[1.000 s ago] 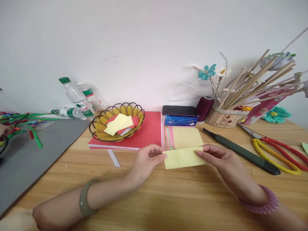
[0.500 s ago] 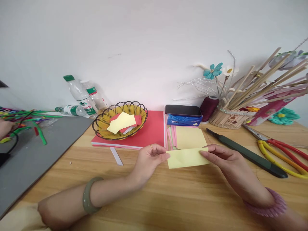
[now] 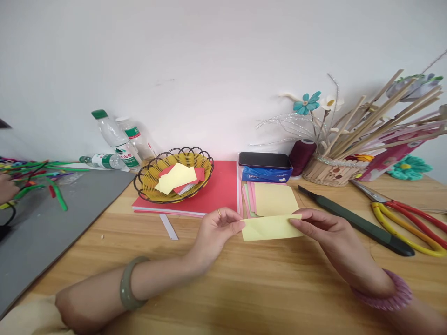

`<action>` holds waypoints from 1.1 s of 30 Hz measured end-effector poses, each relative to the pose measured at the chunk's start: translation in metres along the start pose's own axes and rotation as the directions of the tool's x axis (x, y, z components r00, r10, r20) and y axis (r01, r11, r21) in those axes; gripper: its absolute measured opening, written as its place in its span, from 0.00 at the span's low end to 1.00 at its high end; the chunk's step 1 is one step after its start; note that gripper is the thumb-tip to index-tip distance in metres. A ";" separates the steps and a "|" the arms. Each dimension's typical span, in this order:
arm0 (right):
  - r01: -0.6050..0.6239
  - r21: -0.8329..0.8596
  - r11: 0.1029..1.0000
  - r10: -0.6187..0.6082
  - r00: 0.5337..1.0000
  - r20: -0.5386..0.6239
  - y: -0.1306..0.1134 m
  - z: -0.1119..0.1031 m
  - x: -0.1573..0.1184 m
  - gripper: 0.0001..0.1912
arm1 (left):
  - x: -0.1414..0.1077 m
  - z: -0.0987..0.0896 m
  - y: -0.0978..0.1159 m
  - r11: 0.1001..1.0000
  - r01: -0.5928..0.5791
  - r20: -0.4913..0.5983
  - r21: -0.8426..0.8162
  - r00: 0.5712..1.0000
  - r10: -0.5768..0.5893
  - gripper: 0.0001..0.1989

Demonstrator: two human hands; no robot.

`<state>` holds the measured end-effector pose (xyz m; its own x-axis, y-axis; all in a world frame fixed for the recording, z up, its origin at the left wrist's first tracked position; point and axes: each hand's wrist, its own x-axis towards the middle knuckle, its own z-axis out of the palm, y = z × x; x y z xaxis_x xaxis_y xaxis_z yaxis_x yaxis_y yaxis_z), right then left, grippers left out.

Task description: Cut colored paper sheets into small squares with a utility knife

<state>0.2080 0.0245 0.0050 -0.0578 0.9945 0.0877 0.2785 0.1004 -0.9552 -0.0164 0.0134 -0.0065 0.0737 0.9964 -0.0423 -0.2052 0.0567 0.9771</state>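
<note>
A pale yellow paper strip [image 3: 268,228] is held level above the wooden table between both hands. My left hand [image 3: 218,237] pinches its left end between thumb and fingers. On the other end, my right hand [image 3: 324,235] has its thumb in front and its fingers behind. Just beyond the strip lies a stack of yellow paper [image 3: 275,199], with pink and green sheets [image 3: 249,197] showing at its left side. The yellow basket [image 3: 150,184] holds yellow, red and white paper pieces [image 3: 178,178] and rests on large red sheets [image 3: 223,186].
Right of the hands lie a dark green cutter [image 3: 359,221] and red and yellow handled scissors [image 3: 401,204]. Behind stand a blue pack [image 3: 265,173], a thread spool [image 3: 302,158] and a stick-filled holder [image 3: 330,170]. Bottles [image 3: 118,139] and another person's hand [image 3: 7,188] are at left.
The view has shifted very slightly. The strip's lower edge is tilted up a little, and both hands keep their hold. The other person's hand at the far left has moved slightly.
</note>
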 end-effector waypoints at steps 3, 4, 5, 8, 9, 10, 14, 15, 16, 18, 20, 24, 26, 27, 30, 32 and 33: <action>0.085 -0.041 0.996 -0.084 0.996 0.029 -0.003 -0.002 0.000 0.14 | -0.001 0.000 0.001 0.999 -0.022 0.016 0.023 1.000 0.022 0.06; 0.117 -0.058 0.991 -0.114 0.993 0.041 -0.005 -0.003 0.000 0.14 | -0.001 0.000 0.000 0.999 -0.029 0.024 0.034 0.999 0.028 0.06; 0.150 -0.077 0.986 -0.147 0.988 0.054 -0.006 -0.004 0.000 0.13 | -0.001 0.000 0.000 0.998 -0.037 0.033 0.045 0.999 0.036 0.07; 0.276 -0.148 0.950 -0.263 0.959 0.102 -0.007 -0.011 0.002 0.11 | 0.001 -0.003 0.000 0.984 -0.143 0.082 0.103 0.987 0.135 0.08; 0.332 -0.175 0.927 -0.313 0.941 0.130 -0.006 -0.015 0.002 0.10 | 0.003 -0.006 0.001 0.961 -0.233 0.130 0.147 0.968 0.215 0.08; 0.395 -0.200 0.896 -0.366 0.915 0.171 -0.004 -0.018 0.003 0.09 | 0.005 -0.009 0.002 0.915 -0.350 0.207 0.202 0.928 0.309 0.08; 0.645 -0.271 0.714 -0.515 0.747 0.420 0.007 -0.030 -0.001 0.07 | 0.012 -0.023 0.009 0.565 -0.746 0.661 0.353 0.626 0.414 0.10; 0.690 -0.279 0.668 -0.522 0.702 0.485 0.010 -0.031 -0.003 0.09 | 0.013 -0.025 0.009 0.501 -0.785 0.747 0.365 0.568 0.345 0.11; 0.726 -0.282 0.627 -0.521 0.660 0.541 0.012 -0.031 -0.005 0.10 | 0.014 -0.027 0.010 0.444 -0.813 0.807 0.377 0.523 0.272 0.13; 0.777 -0.286 0.561 -0.506 0.595 0.624 0.016 -0.029 -0.008 0.12 | 0.014 -0.029 0.010 0.319 -0.869 0.884 0.379 0.442 0.151 0.15; 0.806 -0.294 0.515 -0.484 0.556 0.676 0.016 -0.027 -0.010 0.13 | 0.015 -0.029 0.010 0.206 -0.914 0.924 0.348 0.372 0.090 0.17; 0.820 -0.336 0.464 -0.440 0.543 0.715 0.010 -0.025 -0.010 0.12 | 0.016 -0.031 0.008 0.135 -0.930 0.936 0.341 0.350 0.048 0.16; 0.815 -0.358 0.456 -0.428 0.554 0.714 0.008 -0.025 -0.011 0.12 | 0.017 -0.031 0.008 0.122 -0.929 0.934 0.348 0.356 0.044 0.15; 0.811 -0.367 0.456 -0.424 0.560 0.712 0.007 -0.025 -0.012 0.13 | 0.017 -0.031 0.008 0.119 -0.931 0.936 0.344 0.350 0.038 0.15; 0.798 -0.379 0.468 -0.412 0.577 0.706 0.008 -0.026 -0.015 0.14 | 0.017 -0.029 0.009 0.129 -0.931 0.937 0.342 0.348 0.031 0.14; 0.790 -0.380 0.481 -0.408 0.586 0.700 0.009 -0.027 -0.016 0.14 | 0.016 -0.027 0.011 0.159 -0.925 0.934 0.346 0.356 0.034 0.13; 0.786 -0.380 0.488 -0.407 0.590 0.697 0.010 -0.027 -0.016 0.14 | 0.016 -0.027 0.011 0.170 -0.921 0.932 0.350 0.361 0.032 0.13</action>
<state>0.2371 0.0102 0.0020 -0.8155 0.5248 0.2439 0.4551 0.8419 -0.2899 -0.0435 0.0313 -0.0018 0.9298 0.3020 0.2104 0.2391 -0.9302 0.2785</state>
